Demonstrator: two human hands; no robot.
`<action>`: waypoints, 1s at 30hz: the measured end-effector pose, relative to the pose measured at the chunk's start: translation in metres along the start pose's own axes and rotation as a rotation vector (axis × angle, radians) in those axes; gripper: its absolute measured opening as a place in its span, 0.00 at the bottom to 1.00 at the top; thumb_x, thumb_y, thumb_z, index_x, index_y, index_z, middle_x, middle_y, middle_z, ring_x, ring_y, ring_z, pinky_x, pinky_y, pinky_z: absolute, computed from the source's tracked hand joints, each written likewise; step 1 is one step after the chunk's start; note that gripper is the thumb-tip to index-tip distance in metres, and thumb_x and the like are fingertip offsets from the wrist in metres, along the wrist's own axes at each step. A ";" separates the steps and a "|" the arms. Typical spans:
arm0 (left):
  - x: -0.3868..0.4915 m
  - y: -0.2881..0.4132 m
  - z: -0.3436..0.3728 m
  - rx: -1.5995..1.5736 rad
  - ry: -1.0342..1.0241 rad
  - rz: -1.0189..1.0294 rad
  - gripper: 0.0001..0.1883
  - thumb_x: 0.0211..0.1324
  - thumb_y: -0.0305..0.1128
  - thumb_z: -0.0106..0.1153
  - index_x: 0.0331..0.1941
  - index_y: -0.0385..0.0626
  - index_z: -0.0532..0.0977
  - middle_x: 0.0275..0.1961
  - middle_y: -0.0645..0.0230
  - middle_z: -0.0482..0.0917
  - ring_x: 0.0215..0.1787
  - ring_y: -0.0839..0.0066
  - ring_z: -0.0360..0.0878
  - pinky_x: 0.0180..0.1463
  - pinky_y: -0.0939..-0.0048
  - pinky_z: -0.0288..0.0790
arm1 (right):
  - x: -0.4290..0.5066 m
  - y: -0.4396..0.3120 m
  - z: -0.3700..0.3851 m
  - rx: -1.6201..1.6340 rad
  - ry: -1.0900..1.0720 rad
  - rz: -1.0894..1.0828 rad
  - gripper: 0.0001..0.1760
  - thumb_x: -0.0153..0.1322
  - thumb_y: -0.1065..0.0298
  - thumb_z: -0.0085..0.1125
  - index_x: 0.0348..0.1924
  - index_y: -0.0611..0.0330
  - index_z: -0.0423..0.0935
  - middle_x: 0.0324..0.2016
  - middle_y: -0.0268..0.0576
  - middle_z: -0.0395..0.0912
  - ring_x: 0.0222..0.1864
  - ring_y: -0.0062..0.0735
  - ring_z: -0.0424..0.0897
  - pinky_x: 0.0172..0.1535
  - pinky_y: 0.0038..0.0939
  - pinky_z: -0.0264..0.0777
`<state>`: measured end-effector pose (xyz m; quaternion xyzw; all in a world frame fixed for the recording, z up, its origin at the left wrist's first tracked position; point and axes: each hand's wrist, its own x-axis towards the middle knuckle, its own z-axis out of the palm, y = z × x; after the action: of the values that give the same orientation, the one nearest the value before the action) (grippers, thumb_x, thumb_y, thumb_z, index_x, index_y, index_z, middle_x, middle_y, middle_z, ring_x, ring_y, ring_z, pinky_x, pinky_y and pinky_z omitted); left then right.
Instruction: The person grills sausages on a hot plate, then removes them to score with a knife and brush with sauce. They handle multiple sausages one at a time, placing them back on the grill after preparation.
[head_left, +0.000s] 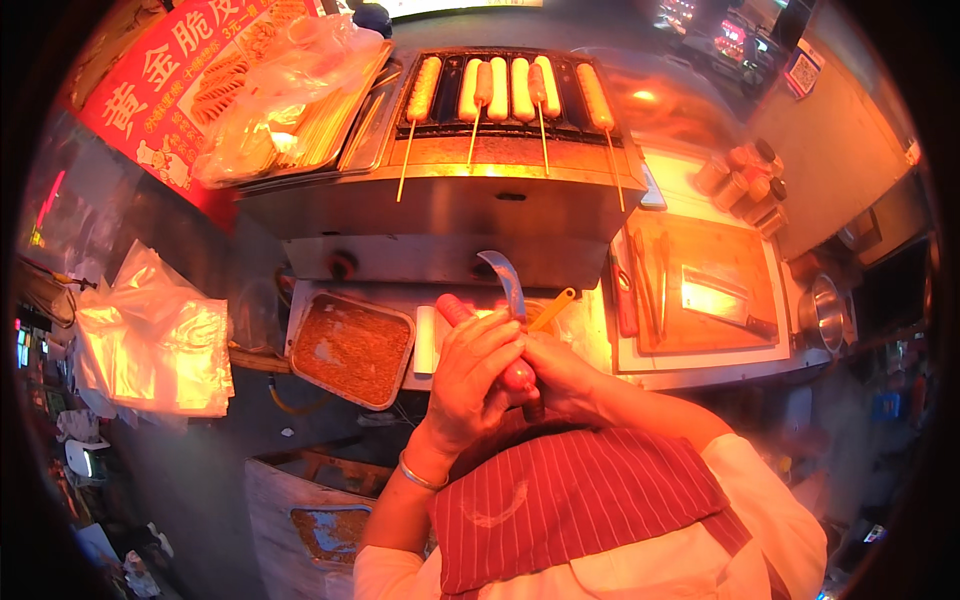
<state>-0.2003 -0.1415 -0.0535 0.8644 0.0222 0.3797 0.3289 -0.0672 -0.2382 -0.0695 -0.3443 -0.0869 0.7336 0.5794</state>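
My left hand (472, 367) is closed around a red sausage (517, 374), whose two ends show above and below the fingers. Close against it, my right hand (562, 371) grips a knife with a curved blade (506, 277) that points up and away from me. Part of the knife's handle shows below my palms. Beyond the hands, skewered sausages (425, 88) and pale sausages without visible sticks (520, 88) lie on the black rack of a metal grill (517, 154). A yellow handle (553, 309) sticks out just past my right hand.
Left of my hands is a metal tray of reddish-brown seasoning (351, 349); plastic bags (154, 337) hang farther left. Bamboo skewers (330, 124) fill a tray beside the grill. At right, a cleaver (712, 292) and tongs (664, 285) lie on a wooden board (712, 247), near seasoning jars (742, 184).
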 end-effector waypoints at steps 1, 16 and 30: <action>0.000 -0.002 0.000 -0.058 0.035 -0.029 0.18 0.57 0.34 0.63 0.50 0.38 0.77 0.56 0.55 0.79 0.63 0.52 0.74 0.68 0.53 0.64 | 0.001 0.001 -0.001 -0.005 0.023 -0.021 0.16 0.79 0.52 0.47 0.36 0.54 0.74 0.17 0.35 0.72 0.15 0.22 0.69 0.17 0.23 0.62; -0.007 0.028 -0.016 -0.401 0.128 -0.394 0.09 0.63 0.26 0.58 0.45 0.35 0.75 0.41 0.62 0.78 0.36 0.71 0.77 0.40 0.74 0.70 | -0.031 -0.055 0.041 -1.985 0.224 -0.937 0.17 0.57 0.70 0.68 0.40 0.52 0.79 0.24 0.37 0.80 0.24 0.39 0.81 0.26 0.37 0.71; -0.004 0.046 -0.025 -0.323 -0.041 -0.370 0.10 0.59 0.22 0.60 0.44 0.34 0.74 0.40 0.57 0.77 0.40 0.63 0.77 0.44 0.69 0.71 | -0.040 -0.055 0.040 -1.995 0.045 -0.870 0.08 0.62 0.60 0.66 0.32 0.48 0.79 0.19 0.40 0.76 0.23 0.44 0.79 0.22 0.44 0.69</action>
<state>-0.2297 -0.1644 -0.0169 0.7893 0.1123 0.2941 0.5271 -0.0442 -0.2460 0.0054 -0.6128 -0.7473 0.0583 0.2504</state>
